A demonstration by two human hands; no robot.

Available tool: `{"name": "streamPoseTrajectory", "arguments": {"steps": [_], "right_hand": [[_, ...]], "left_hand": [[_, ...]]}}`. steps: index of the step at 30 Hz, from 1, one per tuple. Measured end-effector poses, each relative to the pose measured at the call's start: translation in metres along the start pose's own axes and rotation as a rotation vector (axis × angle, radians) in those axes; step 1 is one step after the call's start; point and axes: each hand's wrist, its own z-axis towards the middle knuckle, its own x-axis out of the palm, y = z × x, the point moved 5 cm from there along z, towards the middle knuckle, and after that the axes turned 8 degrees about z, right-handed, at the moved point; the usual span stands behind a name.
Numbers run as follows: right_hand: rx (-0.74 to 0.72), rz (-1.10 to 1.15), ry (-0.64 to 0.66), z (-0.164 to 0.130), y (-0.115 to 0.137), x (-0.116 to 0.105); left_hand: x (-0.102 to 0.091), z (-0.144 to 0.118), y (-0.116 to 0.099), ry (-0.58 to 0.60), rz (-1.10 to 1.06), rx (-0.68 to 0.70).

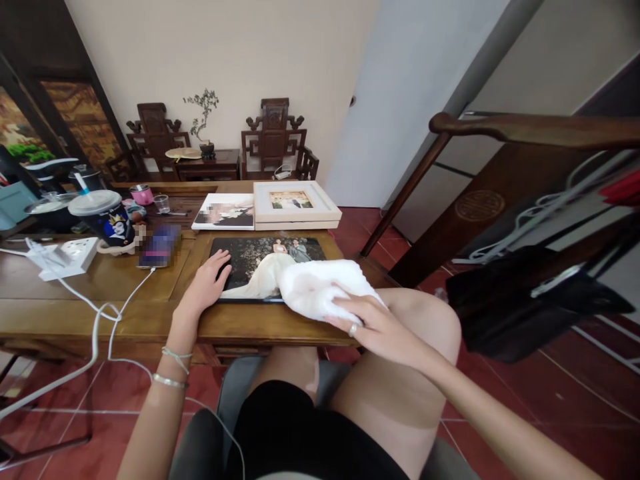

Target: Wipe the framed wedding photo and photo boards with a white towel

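A dark photo print (265, 257) with a wedding picture lies flat on the wooden table (125, 280) in front of me. My left hand (207, 283) rests flat on its left edge, fingers spread. My right hand (377, 327), a ring on one finger, presses on a white cloth (320, 287) bunched over the print's right side and the table's corner.
Behind the print lie a white framed photo (295, 203) and another print (225, 212). To the left are a phone (160, 245) on a white cable, a power strip (67, 257), a lidded cup (105, 217) and a small glass (161, 203). A dark wooden rack (525, 200) stands at right.
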Motion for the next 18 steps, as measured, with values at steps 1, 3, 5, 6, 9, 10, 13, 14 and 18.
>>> {"name": "streamPoseTrajectory", "arguments": {"steps": [1, 3, 5, 6, 9, 10, 13, 14, 18], "right_hand": [[-0.002, -0.003, 0.002, -0.001, 0.002, -0.001], [-0.006, 0.004, 0.033, 0.008, 0.002, -0.002], [-0.014, 0.018, 0.064, 0.027, -0.004, -0.004], [-0.020, 0.025, 0.066, 0.040, -0.009, -0.006], [-0.039, 0.055, 0.033, 0.082, -0.031, -0.011], [-0.039, 0.066, 0.018, 0.096, -0.039, -0.012], [-0.012, 0.072, -0.043, 0.132, -0.060, -0.014], [-0.005, 0.068, -0.060, 0.141, -0.064, -0.014], [0.004, 0.034, -0.084, 0.153, -0.062, -0.009]], "left_hand": [[0.000, 0.000, 0.000, -0.001, 0.000, 0.002], [0.001, 0.000, 0.002, -0.005, -0.006, 0.003], [0.001, 0.000, 0.003, -0.007, -0.012, 0.003], [0.002, 0.000, 0.004, -0.006, -0.013, 0.003], [0.001, 0.000, 0.004, -0.008, -0.015, 0.006], [0.001, 0.000, 0.004, -0.008, -0.017, 0.007], [0.000, 0.000, 0.003, -0.001, -0.013, 0.009], [-0.001, 0.000, 0.002, 0.003, -0.010, 0.010], [-0.002, 0.000, 0.000, 0.013, 0.003, 0.006]]}}
